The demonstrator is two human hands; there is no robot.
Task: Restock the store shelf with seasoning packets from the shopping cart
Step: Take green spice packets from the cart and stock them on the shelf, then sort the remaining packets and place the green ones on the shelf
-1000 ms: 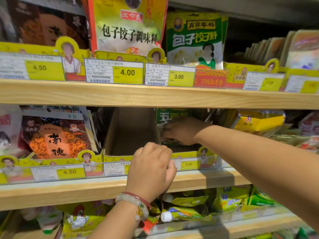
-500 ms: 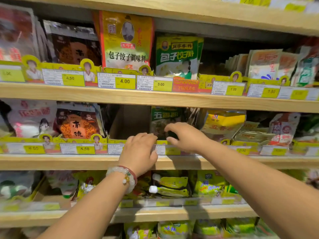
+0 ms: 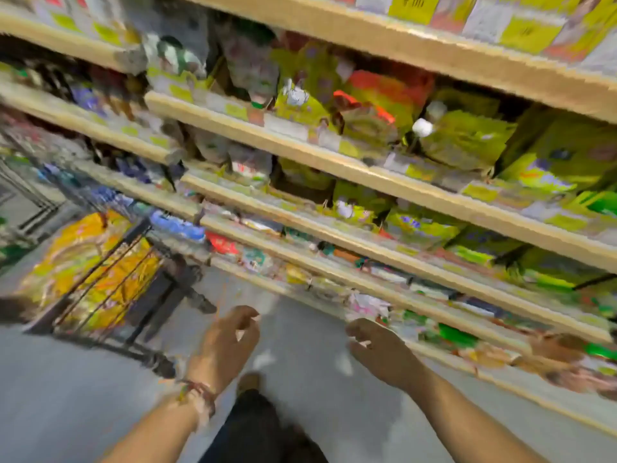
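Packets [image 3: 96,265] yellow-orange, blurred, heaped in cart [image 3: 110,279].

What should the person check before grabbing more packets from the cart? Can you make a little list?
1. Left hand free to grab: ok, its fingers hang loosely curled and hold nothing.
2. Right hand free: ok, it holds nothing either.
3. Shopping cart close by: ok, it stands to the person's left, beside the shelves.
4. Packets left in the cart: ok, yellow and orange packets show through its wire side.
5. Which packets they are: cannot tell, the picture is too blurred to read.
6. Floor between the hands and the cart free of things to trip on: ok, as far as the view shows.
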